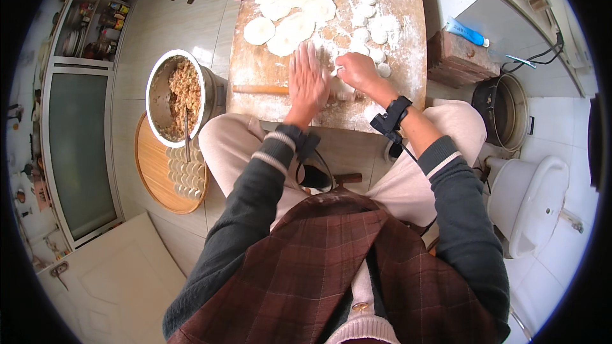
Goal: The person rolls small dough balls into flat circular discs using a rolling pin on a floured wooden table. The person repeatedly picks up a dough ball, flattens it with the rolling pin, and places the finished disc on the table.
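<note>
Rolling, I judge: my left grip (310, 78) flat over the rolling pin (260, 90), right grip (359, 71) pinched on dough (334, 72); next likely needs a turn, discs (296, 27) lying at eleven o'clock.

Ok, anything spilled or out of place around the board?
Flour is scattered over the board, ordinary beside dough rounds. The one odd thing: a blue tube lies on the reddish block at right, out of place near food.
</note>
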Motion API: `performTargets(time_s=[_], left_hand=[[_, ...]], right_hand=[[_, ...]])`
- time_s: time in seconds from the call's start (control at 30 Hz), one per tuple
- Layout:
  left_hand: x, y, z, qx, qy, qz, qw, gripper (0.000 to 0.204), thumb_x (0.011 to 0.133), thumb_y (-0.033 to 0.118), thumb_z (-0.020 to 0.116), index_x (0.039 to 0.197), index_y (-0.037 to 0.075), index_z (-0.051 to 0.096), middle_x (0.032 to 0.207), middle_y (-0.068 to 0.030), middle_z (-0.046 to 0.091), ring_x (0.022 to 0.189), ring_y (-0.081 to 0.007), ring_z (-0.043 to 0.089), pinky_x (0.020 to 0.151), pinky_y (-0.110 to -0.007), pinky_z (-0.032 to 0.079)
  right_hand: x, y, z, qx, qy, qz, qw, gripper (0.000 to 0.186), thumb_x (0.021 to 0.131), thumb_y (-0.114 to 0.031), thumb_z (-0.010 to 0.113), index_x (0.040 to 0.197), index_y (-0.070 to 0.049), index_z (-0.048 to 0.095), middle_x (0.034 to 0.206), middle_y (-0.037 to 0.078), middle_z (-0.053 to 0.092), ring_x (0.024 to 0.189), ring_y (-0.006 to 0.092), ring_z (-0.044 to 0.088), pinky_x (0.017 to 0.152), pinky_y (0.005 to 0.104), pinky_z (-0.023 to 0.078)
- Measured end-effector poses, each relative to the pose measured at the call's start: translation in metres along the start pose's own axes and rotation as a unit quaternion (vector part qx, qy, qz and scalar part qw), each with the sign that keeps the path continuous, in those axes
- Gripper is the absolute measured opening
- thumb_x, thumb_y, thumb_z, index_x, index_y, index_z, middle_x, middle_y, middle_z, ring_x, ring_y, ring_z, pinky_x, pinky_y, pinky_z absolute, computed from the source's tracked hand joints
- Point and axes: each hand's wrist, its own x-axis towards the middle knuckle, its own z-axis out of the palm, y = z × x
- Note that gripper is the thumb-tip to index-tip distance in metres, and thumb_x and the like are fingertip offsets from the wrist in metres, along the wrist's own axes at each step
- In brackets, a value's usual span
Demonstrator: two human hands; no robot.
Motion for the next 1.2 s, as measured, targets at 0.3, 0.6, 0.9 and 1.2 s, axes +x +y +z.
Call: performTargets(time_s=[0.3, 0.6, 0.9, 1.2], left_hand=[[0.017, -0.002, 0.011, -0.008, 0.034, 0.003, 0.999, 0.068, 0.096, 0.026, 0.046, 0.152, -0.004, 0.023, 0.156, -0.027, 0.026, 0.146, -0.0417, 0.025, 0.119, -0.05, 0.018], [-0.046, -0.002, 0.004, 0.053, -0.065, -0.008, 0.996, 0.069, 0.096, 0.027, 0.045, 0.153, -0.004, 0.021, 0.157, -0.0254, 0.025, 0.146, -0.039, 0.026, 0.12, -0.05, 0.016], [0.058, -0.008, 0.037, -0.003, 0.102, -0.005, 0.995, 0.071, 0.097, 0.029, 0.048, 0.151, -0.008, 0.022, 0.157, -0.0287, 0.024, 0.146, -0.0432, 0.024, 0.12, -0.051, 0.017], [-0.059, 0.011, -0.009, -0.025, -0.02, -0.003, 0.999, 0.069, 0.097, 0.027, 0.049, 0.152, -0.006, 0.022, 0.156, -0.0287, 0.025, 0.145, -0.0433, 0.024, 0.119, -0.052, 0.017]], right_hand=[[-0.002, -0.005, -0.002, -0.069, -0.077, 0.014, 0.995, 0.014, 0.078, -0.01, 0.061, 0.085, 0.0, 0.068, 0.087, 0.021, 0.069, 0.087, 0.0383, 0.067, 0.074, 0.0467, 0.053], [0.002, 0.005, -0.003, 0.059, -0.048, 0.085, 0.993, 0.009, 0.074, -0.007, 0.06, 0.075, -0.002, 0.067, 0.083, 0.021, 0.068, 0.084, 0.0393, 0.067, 0.072, 0.0472, 0.052], [-0.006, -0.004, -0.005, -0.1, 0.011, -0.021, 0.995, 0.012, 0.077, -0.009, 0.06, 0.075, -0.002, 0.069, 0.077, 0.021, 0.067, 0.077, 0.0397, 0.067, 0.067, 0.0489, 0.053], [0.012, 0.013, -0.011, 0.35, -0.085, 0.24, 0.902, 0.01, 0.08, -0.007, 0.07, 0.078, 0.001, 0.064, 0.07, 0.006, 0.064, 0.061, 0.0171, 0.056, 0.053, 0.0319, 0.046]])
